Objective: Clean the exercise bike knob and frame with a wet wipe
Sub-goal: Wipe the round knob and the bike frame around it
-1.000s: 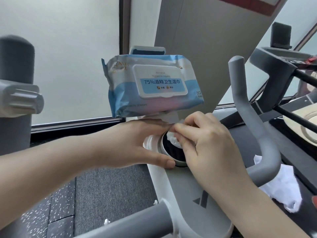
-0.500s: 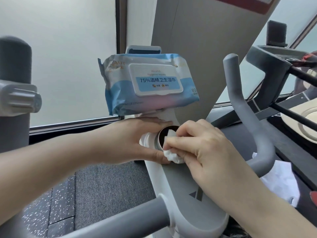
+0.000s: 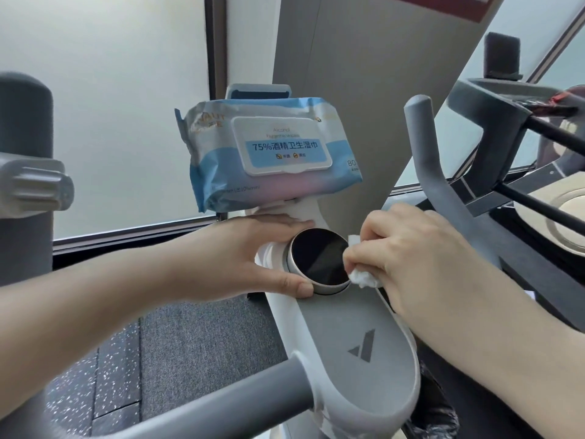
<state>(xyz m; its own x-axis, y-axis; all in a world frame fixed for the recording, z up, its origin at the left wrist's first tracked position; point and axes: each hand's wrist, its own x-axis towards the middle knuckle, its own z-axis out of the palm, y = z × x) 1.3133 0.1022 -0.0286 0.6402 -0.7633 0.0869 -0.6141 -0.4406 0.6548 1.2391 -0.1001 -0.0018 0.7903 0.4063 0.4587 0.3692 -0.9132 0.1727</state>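
Note:
The round knob has a black glossy face and a silver rim and sits on the grey and white bike frame. My left hand wraps around the knob's left side, thumb on the lower rim and fingers over the top. My right hand pinches a crumpled white wet wipe against the knob's right edge. Most of the wipe is hidden inside the fingers.
A blue pack of alcohol wipes rests on the holder above the knob. Grey handlebars curve up on the right and cross the lower left. Another machine stands at the right. A frosted window is behind.
My right hand has slid the wipe off the knob's face, first down to its lower edge, then round to its right edge, so the black face now shows fully. The left hand stays put.

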